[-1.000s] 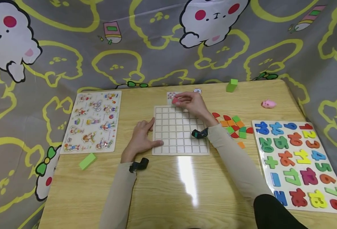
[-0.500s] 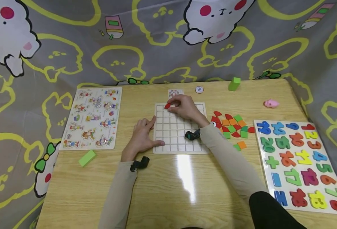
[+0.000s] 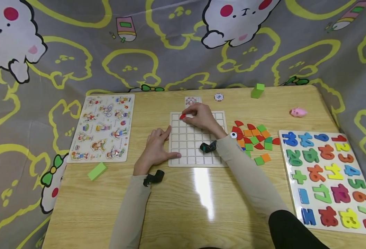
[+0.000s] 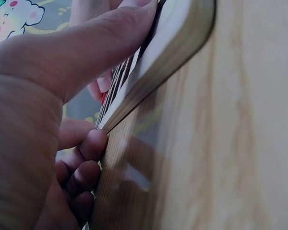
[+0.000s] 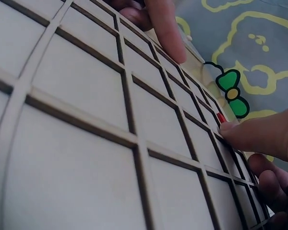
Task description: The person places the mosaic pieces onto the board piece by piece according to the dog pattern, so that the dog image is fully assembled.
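Note:
A pale wooden grid board (image 3: 191, 142) lies in the middle of the table. My right hand (image 3: 201, 118) pinches a red quarter-circle tile (image 3: 182, 117) between thumb and index finger over a cell of the back row, near the left corner. Only a sliver of that red tile (image 5: 221, 118) shows beside the thumb in the right wrist view. At the board's left side, my left hand (image 3: 155, 149) holds its edge. The thumb lies on the top face, and the fingertips (image 4: 94, 143) touch the side of the board in the left wrist view.
Red, orange and green tiles (image 3: 254, 139) lie loose to the right. Behind the board are a patterned card (image 3: 191, 100) and a poker chip (image 3: 218, 97). A picture puzzle (image 3: 103, 128) sits left, a number puzzle (image 3: 329, 180) right. Green blocks (image 3: 97, 171) and a pink pig (image 3: 298, 112) stand around.
My right hand has brought the red tile from in front of the card down and left onto the board's back row. The left hand has stayed at the board's edge.

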Tool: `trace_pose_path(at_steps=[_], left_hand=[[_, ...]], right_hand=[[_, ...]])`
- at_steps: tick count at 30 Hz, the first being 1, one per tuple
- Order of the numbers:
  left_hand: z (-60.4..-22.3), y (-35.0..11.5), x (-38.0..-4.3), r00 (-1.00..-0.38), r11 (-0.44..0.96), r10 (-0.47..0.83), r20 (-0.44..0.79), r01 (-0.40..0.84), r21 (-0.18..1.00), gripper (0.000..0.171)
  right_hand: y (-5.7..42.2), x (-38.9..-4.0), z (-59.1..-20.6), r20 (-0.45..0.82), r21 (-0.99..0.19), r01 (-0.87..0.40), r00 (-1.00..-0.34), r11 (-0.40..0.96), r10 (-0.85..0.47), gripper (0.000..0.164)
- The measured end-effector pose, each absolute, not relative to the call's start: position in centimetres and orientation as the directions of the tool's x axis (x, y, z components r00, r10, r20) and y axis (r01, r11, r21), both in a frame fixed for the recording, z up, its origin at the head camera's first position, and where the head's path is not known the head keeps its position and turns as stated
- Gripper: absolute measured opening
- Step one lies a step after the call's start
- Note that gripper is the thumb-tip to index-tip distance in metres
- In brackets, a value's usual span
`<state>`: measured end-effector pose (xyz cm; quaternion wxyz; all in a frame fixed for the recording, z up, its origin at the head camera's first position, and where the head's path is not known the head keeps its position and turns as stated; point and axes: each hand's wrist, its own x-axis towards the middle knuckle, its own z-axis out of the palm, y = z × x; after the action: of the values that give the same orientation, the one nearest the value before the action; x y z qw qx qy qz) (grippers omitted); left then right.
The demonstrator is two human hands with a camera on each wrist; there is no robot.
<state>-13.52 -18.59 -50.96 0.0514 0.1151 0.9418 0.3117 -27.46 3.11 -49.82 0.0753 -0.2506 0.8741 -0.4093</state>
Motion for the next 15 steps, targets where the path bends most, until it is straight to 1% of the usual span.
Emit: trace_pose_path(at_steps=[3,6,9,12,15], left_hand=[[-50.8,-18.4,-13.3,-0.969,0.776,0.247,-0.030,0.179,0.605,0.118],[-50.8,-18.3,-13.0,-0.971,0.776,0.237,-0.035,0.167,0.609,0.118],[-50.8,-18.2,-12.9,-0.973,0.776,0.229,-0.038,0.159,0.610,0.118],[-50.8,-18.0,-12.9,-0.973,0.773,0.228,-0.035,0.159,0.614,0.118],[-50.6,-18.1,-12.8,-0.973,0.772,0.227,-0.031,0.161,0.615,0.119]], right_hand=[[3.4,-27.3,-49.8,0.066,-0.757,-0.370,-0.864,0.539,-0.500,0.024],[3.7,-27.2,-49.5,0.072,-0.766,-0.384,-0.848,0.516,-0.525,0.029],[5.3,-27.3,-48.9,0.095,-0.789,-0.388,-0.843,0.477,-0.529,0.031],[8.9,-27.5,-47.6,0.092,-0.787,-0.378,-0.853,0.487,-0.514,0.028],[14.3,-27.2,-46.2,0.038,-0.732,-0.352,-0.876,0.583,-0.481,0.025]])
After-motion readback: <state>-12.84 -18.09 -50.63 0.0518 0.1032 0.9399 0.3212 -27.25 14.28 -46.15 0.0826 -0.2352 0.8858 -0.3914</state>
